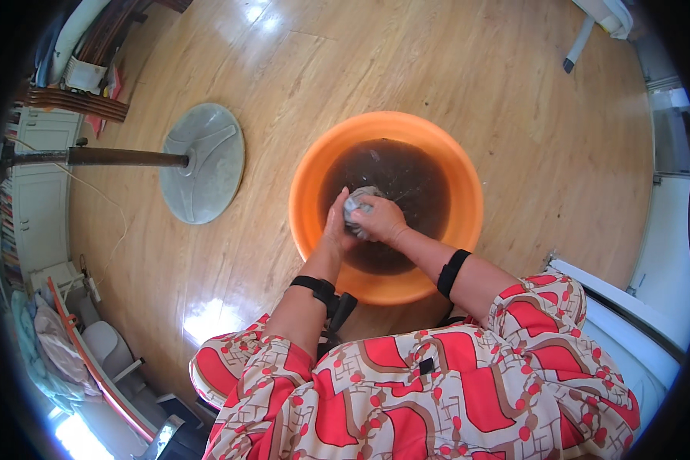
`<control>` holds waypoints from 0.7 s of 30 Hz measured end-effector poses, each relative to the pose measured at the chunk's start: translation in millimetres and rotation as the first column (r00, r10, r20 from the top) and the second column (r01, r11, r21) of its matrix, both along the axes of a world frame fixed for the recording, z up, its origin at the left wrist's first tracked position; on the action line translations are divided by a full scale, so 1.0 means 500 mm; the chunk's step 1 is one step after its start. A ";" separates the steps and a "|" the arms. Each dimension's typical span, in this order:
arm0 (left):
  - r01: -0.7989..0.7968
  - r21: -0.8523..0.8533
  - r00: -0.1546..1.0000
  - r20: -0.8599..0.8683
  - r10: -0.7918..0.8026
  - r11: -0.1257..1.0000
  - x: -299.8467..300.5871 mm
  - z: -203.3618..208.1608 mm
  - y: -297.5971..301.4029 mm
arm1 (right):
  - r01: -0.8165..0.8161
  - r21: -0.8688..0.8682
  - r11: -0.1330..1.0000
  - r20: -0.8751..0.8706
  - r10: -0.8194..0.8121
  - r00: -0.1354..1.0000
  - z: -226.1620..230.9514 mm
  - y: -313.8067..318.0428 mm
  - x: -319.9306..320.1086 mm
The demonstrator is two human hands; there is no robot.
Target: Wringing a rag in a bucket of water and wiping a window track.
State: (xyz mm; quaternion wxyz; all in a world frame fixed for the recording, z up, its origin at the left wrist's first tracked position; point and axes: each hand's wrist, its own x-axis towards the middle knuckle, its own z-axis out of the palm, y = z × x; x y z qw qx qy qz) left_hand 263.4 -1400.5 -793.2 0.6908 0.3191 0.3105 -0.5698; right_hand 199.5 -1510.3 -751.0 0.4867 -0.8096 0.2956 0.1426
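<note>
both hands, left hand (pixel 336 221) and right hand (pixel 381 219), clutch a grey wet cloth (pixel 358 202) over the orange basin (pixel 308 192); rubbing low over the dark water (pixel 406 180) should limit splashes.

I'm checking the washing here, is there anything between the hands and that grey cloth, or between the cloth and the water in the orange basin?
Nothing visible. The left hand and right hand both grip the bunched grey cloth directly, just above the dark water inside the orange basin. No other thing shows between the cloth and the water.
</note>
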 end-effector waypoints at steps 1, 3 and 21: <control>-0.014 -0.054 1.000 0.024 0.015 0.998 0.014 0.002 0.001 | -0.033 0.008 0.999 0.020 0.033 0.999 0.039 0.014 0.009; -0.034 -0.160 0.996 0.072 0.046 0.986 0.038 0.003 -0.004 | -0.064 0.012 0.998 0.041 0.064 0.997 0.094 0.032 0.019; -0.069 0.202 0.914 0.404 -0.019 0.977 -0.014 0.065 -0.074 | 0.266 -0.247 0.932 -0.023 -0.280 0.960 0.001 -0.086 0.029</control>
